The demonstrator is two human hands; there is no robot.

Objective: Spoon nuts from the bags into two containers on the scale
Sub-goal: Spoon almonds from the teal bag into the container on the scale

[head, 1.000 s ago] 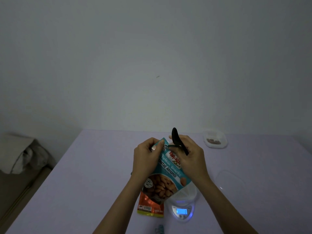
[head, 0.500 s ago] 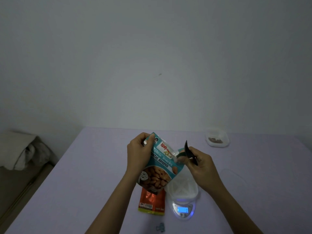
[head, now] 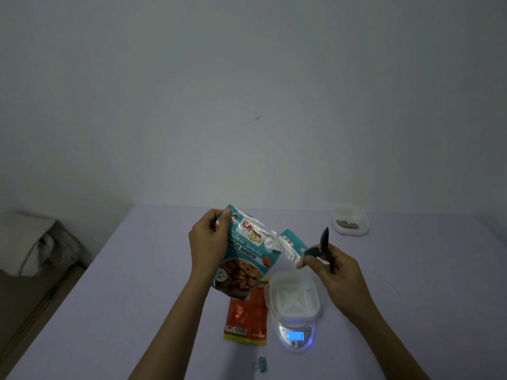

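Here, in the head view, the left hand (head: 210,242) grips the almond bag (head: 244,272) by its upper corner, while the right hand (head: 336,270) pinches the bag's torn top strip (head: 295,242) and holds the black spoon (head: 325,239) nearly upright. The bag's mouth faces the right hand, which is nearer; the container (head: 295,297) on the scale (head: 296,335) sits just below it.
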